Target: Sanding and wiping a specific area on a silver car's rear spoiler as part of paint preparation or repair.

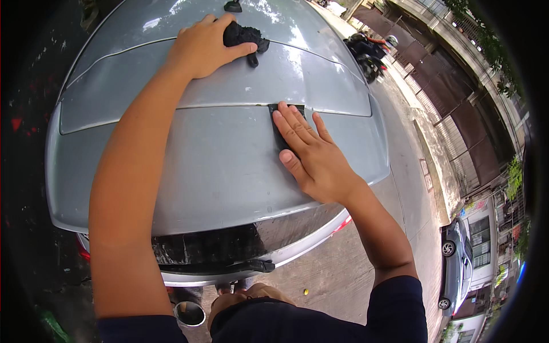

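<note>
"What do the hands hold?"

"The left hand [207, 50] curls around a bunched black cloth [245, 38] on the silver car [217, 166]. Nearer the person, the right hand [311, 150] lies flat, fingers a little spread, over a black sheet [277, 130] on the car."

"Which way do they point?"

"The sheet's long axis seems to run away from the person, far edge at a seam; the cloth is a lump."

"Containers?"

"A bucket [190, 326] behind the car; its contents I can't tell."
</note>
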